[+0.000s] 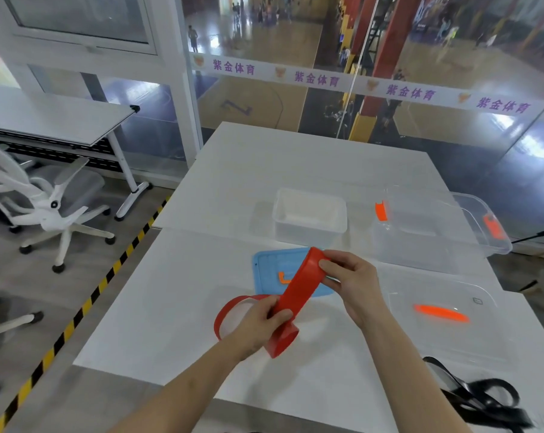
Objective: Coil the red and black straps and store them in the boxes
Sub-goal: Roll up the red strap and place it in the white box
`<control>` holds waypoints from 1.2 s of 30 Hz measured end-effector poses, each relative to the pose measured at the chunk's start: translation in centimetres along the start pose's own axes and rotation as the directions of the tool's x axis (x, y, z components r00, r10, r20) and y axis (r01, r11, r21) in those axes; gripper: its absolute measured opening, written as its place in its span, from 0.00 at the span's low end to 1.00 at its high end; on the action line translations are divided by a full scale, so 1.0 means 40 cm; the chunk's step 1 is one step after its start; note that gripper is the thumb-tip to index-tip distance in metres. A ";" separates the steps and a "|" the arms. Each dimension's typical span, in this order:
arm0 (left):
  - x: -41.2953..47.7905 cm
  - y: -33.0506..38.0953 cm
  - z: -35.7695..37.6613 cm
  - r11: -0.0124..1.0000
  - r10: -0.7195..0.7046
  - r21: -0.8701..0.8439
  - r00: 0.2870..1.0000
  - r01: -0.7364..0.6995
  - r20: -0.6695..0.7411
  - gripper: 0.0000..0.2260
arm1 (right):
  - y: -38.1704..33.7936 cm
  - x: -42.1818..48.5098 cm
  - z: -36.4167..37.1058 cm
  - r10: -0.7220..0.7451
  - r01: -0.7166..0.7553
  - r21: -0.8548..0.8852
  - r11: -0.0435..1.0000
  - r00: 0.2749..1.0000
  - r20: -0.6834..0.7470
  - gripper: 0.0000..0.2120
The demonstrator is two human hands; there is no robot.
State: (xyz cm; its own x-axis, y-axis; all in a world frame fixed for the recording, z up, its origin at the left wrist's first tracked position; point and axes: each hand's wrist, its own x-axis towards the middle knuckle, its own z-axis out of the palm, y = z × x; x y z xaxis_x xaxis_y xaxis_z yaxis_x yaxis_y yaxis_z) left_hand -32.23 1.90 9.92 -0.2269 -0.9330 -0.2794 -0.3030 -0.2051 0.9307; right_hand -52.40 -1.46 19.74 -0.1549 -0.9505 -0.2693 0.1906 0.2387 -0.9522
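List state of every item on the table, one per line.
red strap: held in both hands, partly looped, not yet coiled
left hand: gripping the strap's lower part
right hand: pinching the strap's upper fold
black strap: loose on the table, uncoiled
small white box: open, looks empty
large clear box: open, no strap inside
blue lid: off, flat on the table
clear lid: off, flat on the table

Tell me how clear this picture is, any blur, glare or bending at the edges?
Head view: the red strap and both hands, left hand and right hand, are fairly sharp; the black strap at the lower right is smeared; the glass wall shows reflections; straight lines bow near the edges.
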 end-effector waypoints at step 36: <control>0.008 0.203 -0.166 0.950 0.221 0.190 0.964 -0.247 0.151 0.11 | -0.083 -0.074 -0.012 -0.463 0.483 -0.192 0.854 0.875 0.140 0.14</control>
State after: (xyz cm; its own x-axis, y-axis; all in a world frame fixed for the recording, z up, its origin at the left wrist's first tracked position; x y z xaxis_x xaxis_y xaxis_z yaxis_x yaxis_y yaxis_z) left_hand -28.61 -2.01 18.95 -0.4252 -0.8996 -0.0995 -0.4076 0.0922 0.9085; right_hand -53.06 0.64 23.63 -0.0885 -0.9702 0.2256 -0.0980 -0.2169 -0.9713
